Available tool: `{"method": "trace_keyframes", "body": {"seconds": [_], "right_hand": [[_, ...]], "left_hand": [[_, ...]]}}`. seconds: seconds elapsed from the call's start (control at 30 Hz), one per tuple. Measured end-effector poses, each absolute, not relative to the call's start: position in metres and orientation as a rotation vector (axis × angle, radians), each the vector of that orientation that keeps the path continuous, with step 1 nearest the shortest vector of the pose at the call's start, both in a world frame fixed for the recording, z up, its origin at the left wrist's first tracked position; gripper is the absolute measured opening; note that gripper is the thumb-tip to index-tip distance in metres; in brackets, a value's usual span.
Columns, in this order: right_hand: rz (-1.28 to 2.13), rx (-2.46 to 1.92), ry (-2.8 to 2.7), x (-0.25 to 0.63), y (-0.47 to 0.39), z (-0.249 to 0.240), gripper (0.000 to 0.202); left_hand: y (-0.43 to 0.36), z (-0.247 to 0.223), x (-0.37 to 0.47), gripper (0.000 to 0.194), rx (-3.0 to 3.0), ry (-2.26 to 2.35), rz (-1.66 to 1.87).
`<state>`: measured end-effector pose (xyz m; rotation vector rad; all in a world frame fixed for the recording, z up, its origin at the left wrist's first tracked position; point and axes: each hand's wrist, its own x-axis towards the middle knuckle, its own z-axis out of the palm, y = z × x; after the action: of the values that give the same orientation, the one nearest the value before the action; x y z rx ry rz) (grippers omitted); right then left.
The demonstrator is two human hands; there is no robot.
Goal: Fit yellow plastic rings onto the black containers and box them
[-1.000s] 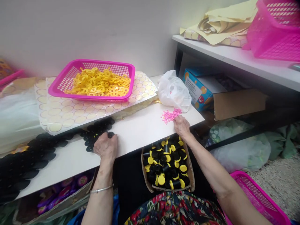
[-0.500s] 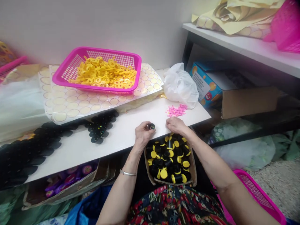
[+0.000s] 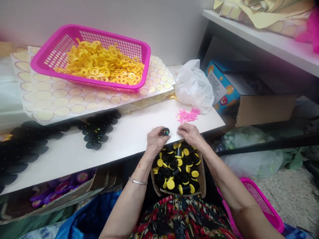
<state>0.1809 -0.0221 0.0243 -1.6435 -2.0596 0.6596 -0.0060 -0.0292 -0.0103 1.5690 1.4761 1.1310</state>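
In the head view, my left hand [image 3: 155,142] grips a small black pot [image 3: 165,132] at the table edge, its round end facing up with tiny coloured bits showing. Beside it, a short gap to the right, my right hand [image 3: 189,133] has its fingertips pinched together over the white table; whatever is between them is too small to make out. Just beyond the right hand lies a pile of tiny pink pieces [image 3: 188,115]. Below both hands, a cardboard box [image 3: 203,181] on my lap holds many black pots with yellow lids [image 3: 170,184].
Rows of black pots [image 3: 96,134] stand on the left of the white table [image 3: 132,132]. Behind them, a pink basket [image 3: 89,81] of yellow ring-shaped pieces rests on sticker sheets [image 3: 64,101]. A white plastic bag [image 3: 193,86] and a blue carton [image 3: 216,88] are at right.
The view has shifted, so the basket and black rows appear farther left. My left hand has brought the pot slightly nearer the right hand, and its top is turned more towards me.
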Motion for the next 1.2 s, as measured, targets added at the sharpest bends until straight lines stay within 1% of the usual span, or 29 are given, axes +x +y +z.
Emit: {"method": "trace_keyframes", "body": {"seconds": [0.17, 0.23, 0.3, 0.4, 0.6, 0.77, 0.9, 0.97, 1.03, 1.13, 1.2], "right_hand": [[0.488, -1.619, -2.112, 0.17, -0.025, 0.019, 0.016], [0.517, -1.535, -2.031, 0.163, -0.025, 0.022, 0.016], [0.576, -1.418, -1.976, 0.153, -0.024, 0.028, 0.015], [0.591, -1.3, -2.039, 0.141, -0.02, 0.034, 0.015], [0.447, -1.397, -2.317, 0.133, -0.01, 0.041, 0.016], [0.379, -1.48, -2.541, 0.122, -0.012, 0.059, 0.019], [0.307, -1.497, -2.699, 0.11, -0.012, 0.072, 0.017], [0.361, -1.521, -2.672, 0.112, -0.01, 0.072, 0.016], [0.513, -1.503, -2.534, 0.12, -0.009, 0.068, 0.017], [0.846, -1.371, -2.154, 0.137, -0.006, 0.054, 0.013], [0.96, -1.317, -1.867, 0.15, 0.0, 0.045, 0.014]], "left_hand": [[-0.029, -0.011, -0.005, 0.028, 1.696, 1.511, 1.115], [-0.029, -0.009, -0.005, 0.027, 1.742, 1.502, 1.114], [-0.03, -0.007, -0.005, 0.02, 1.792, 1.488, 1.089], [-0.031, -0.003, -0.005, 0.013, 1.833, 1.483, 1.055], [-0.031, -0.003, -0.004, 0.015, 1.857, 1.475, 1.075], [-0.031, -0.008, -0.005, 0.017, 1.863, 1.471, 1.091], [-0.031, -0.011, -0.005, 0.014, 1.839, 1.487, 1.105], [-0.03, -0.011, -0.005, 0.015, 1.835, 1.49, 1.1], [-0.03, -0.01, -0.005, 0.017, 1.837, 1.488, 1.094], [-0.029, -0.008, -0.005, 0.015, 1.867, 1.479, 1.082], [-0.03, -0.006, -0.006, 0.016, 1.869, 1.503, 1.076]]}}
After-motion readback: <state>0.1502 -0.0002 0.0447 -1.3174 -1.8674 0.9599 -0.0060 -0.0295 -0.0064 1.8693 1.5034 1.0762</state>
